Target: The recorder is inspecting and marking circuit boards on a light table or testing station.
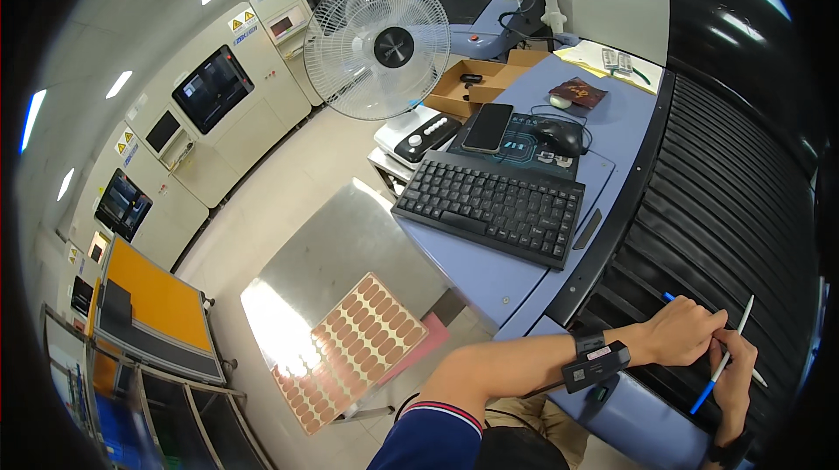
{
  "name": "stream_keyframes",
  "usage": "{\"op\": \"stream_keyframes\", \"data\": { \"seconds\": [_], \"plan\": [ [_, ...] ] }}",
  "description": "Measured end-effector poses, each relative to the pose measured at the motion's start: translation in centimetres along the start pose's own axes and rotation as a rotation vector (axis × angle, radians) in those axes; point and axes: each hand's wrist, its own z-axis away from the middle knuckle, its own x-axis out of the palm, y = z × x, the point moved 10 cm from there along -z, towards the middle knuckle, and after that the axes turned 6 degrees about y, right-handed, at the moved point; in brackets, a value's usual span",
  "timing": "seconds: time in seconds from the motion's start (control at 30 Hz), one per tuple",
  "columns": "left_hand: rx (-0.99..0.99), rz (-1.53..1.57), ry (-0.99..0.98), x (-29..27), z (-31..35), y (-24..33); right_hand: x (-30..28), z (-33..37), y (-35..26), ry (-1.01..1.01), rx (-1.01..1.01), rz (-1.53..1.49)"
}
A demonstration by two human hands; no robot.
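Pen (717, 368) pinched right of the keyboard (494, 208)
Right hand (735, 369) has it; left hand (686, 331) curled, can't tell around what.

A black keyboard (491, 208) lies on the blue table (625, 120), a phone (488, 127) and mouse (559, 135) on the dark mat (522, 140) beyond. A fan (393, 47) shows left of an open cardboard box (450, 103); a copper-patterned sheet (367, 330) lies on a metal table (336, 225).

It is a factory, lined with machine cabinets (236, 138).
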Motion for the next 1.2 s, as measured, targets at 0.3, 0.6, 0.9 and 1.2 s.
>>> {"op": "stream_keyframes", "data": {
  "seconds": [0.3, 0.6, 0.9, 1.2],
  "plan": [
    [-0.014, -0.043, -0.015, 0.1, 0.1, -0.4, 0.2, -0.2, 0.3, -0.03, 0.023, 0.014],
    [-0.023, -0.022, 0.003, 0.0, -0.1, -0.7, 0.4, -0.1, 0.8, -0.015, 0.024, 0.009],
    [-0.013, -0.054, 0.008, 0.0, -0.1, -0.5, 0.2, -0.3, 0.5, -0.014, 0.016, -0.003],
    [-0.132, 0.027, 0.147, -2.8, -1.4, -1.4, -0.5, -0.5, 1.8, 0.019, 0.008, -0.02]
  ]
}}
